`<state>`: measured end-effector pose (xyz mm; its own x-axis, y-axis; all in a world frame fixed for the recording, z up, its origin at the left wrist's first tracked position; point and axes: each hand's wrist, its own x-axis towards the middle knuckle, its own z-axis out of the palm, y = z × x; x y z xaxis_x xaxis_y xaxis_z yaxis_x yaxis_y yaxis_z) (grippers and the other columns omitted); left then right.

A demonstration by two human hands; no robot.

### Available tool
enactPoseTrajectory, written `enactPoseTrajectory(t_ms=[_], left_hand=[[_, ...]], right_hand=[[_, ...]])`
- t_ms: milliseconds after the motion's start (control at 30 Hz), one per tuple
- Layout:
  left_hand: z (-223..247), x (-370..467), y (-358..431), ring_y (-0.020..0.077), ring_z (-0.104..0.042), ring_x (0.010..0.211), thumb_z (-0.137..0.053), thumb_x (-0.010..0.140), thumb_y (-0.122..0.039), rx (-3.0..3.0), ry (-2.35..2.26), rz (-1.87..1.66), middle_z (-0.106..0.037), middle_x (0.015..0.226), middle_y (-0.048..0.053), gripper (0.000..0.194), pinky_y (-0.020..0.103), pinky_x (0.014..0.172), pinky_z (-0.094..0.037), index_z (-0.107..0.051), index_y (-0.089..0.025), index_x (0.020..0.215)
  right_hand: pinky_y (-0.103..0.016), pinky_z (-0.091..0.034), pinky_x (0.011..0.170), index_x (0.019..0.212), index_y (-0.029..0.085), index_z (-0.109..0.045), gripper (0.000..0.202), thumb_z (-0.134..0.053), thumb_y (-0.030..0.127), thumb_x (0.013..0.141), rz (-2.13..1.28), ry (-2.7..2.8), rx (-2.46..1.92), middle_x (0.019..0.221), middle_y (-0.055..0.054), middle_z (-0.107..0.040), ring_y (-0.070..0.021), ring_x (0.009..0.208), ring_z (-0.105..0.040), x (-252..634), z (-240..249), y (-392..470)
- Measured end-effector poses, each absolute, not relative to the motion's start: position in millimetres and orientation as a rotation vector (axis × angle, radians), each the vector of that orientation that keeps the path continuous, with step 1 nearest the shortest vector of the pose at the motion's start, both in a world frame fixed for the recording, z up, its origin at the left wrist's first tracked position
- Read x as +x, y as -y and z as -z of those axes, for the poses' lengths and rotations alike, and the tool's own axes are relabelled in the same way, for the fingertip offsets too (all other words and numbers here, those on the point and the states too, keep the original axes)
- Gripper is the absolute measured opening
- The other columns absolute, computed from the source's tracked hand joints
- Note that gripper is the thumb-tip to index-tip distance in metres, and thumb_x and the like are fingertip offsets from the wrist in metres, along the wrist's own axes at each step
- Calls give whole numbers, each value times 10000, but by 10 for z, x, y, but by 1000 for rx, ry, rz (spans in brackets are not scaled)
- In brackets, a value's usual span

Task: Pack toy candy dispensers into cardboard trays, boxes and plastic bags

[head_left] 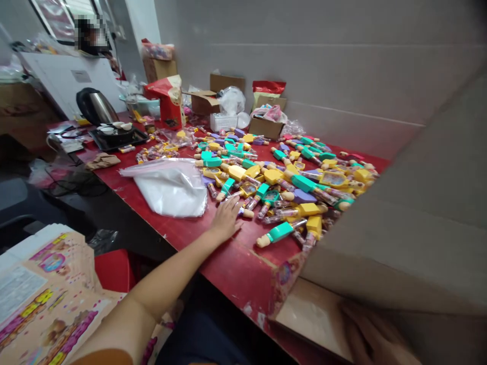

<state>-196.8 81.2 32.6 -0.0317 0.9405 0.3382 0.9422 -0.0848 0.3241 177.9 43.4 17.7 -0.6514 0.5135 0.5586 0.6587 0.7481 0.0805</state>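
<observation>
Left of the two hands (227,221), mid-frame: palm down, fingers loosely spread at the near edge of the heap of coloured wrapped pieces (274,177) on the red tabletop (232,268), with no clear hold on any. Right hand (375,329), lower right: blurred, at the inner wall of the cardboard box (403,243); cannot tell how far it is open or whether it grips. Step judged as reaching to the heap beside the box; next move calls for left fingers curling round nearby pieces, box kept steady.
</observation>
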Motion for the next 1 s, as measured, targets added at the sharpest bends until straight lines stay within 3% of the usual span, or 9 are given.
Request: enactPoseTrajectory(t_ms=[100, 300, 500, 667, 800, 900, 1000], left_hand=[[-426, -1956, -940, 271, -446, 1193, -715, 712, -285, -2270, 2163, 513, -543, 1226, 128, 513, 476, 1055, -258, -517, -151, 1167], [-480, -1867, -675, 211, -558, 976, -565, 851, -301, -2141, 2345, 203, -609, 978, 72, 212, 424, 894, -414, -591, -116, 951], [-771, -1737, -948, 243, -487, 1132, -449, 917, -264, -1925, 2457, 328, -576, 1114, 92, 234, 527, 1025, -288, -549, -134, 1084], [-802, -1631, -1413, 178, -592, 920, -524, 886, -379, -1982, 2690, 350, -605, 1024, 65, 290, 392, 826, -496, -580, -135, 1031], [-819, -1729, -1426, 178, -594, 920, -531, 882, -372, -1943, 2769, 475, -607, 1023, 67, 289, 392, 825, -495, -574, -135, 1041], [-990, -1895, -1097, 194, -596, 911, -502, 885, -306, -1885, 2727, 656, -626, 957, 62, 209, 354, 799, -469, -578, -142, 991], [-1237, -1980, -485, 174, -587, 798, -503, 849, -266, -1887, 2677, 792, -615, 819, 28, 116, 272, 684, -432, -565, -169, 870]], right_hand=[[-289, -536, 663, 940, 147, -603, 336, -301, 293, 963, 503, 2436, -886, 885, -50, -665, -168, 783, -639, 1457, -365, -384], [-315, -544, 725, 995, 154, -601, 285, -338, 243, 933, 390, 2446, -967, 940, -71, -660, -195, 843, -636, 1440, -313, -341], [-338, -545, 677, 959, 163, -600, 280, -325, 173, 906, 469, 2479, -912, 885, -77, -664, -215, 786, -638, 1475, -316, -362], [-307, -531, 669, 1004, 169, -539, 253, -307, 260, 963, 452, 2403, -896, 874, -60, -654, -188, 777, -634, 1409, -361, -346], [-333, -518, 691, 1020, 164, -526, 241, -305, 246, 966, 469, 2351, -922, 908, -79, -634, -201, 808, -616, 1462, -290, -341], [-384, -500, 701, 1021, 187, -537, 152, -454, 154, 898, 572, 2232, -880, 904, -89, -609, -230, 799, -590, 1562, -263, -311], [-387, -491, 701, 1081, 222, -566, 344, -595, 49, 785, 612, 2109, -780, 846, -65, -590, -230, 766, -577, 1536, -401, -171]])
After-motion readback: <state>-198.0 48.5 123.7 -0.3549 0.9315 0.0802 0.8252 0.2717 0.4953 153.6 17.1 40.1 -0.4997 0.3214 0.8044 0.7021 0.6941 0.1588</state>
